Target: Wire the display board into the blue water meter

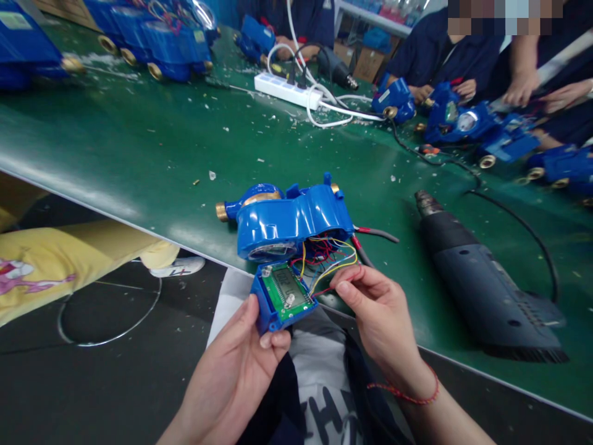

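A blue water meter (291, 213) with brass fittings lies on the green table near its front edge. Several coloured wires (331, 253) run out of its housing to a small blue case holding a green circuit board (285, 290) with a grey display. My left hand (241, 358) grips this case from below, thumb on its left edge. My right hand (377, 303) is closed, pinching a thin red wire (324, 290) between thumb and fingers just right of the board. Two grey cables with red sleeves stick out of the meter's right side.
A dark heat gun (482, 278) lies on the right of the table (139, 142), its cord running back. Further off are a white power strip (287, 91) and more blue meters (171, 46). Co-workers' hands (521, 86) handle meters at the far right. A person in yellow trousers (69, 259) is at left.
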